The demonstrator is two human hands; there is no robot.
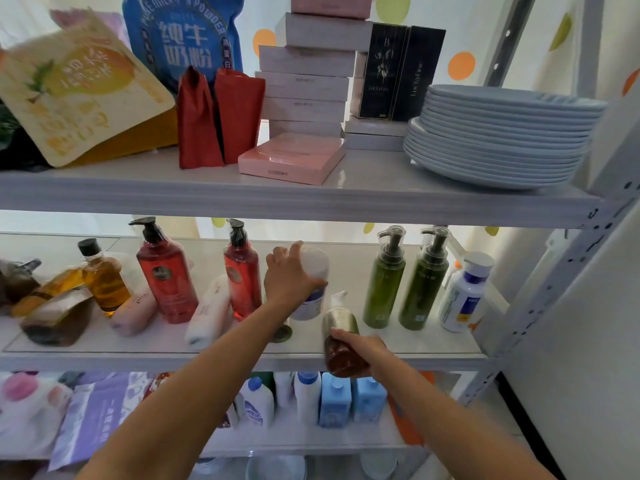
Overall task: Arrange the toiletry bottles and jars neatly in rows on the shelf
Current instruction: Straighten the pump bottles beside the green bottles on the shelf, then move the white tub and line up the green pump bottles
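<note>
Fingers [296, 247], left hand [289, 278], wrap white jar [315, 262], blue label.

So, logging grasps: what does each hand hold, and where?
The left hand grips the white round bottle around its upper part; the right hand holds the brown pump bottle by its lower body.

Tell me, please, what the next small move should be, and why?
Probably stand the white bottle, gripped by the left hand, in the gap between the red pump bottle and green pump bottles; the right hand holds a brown bottle to follow.
</note>
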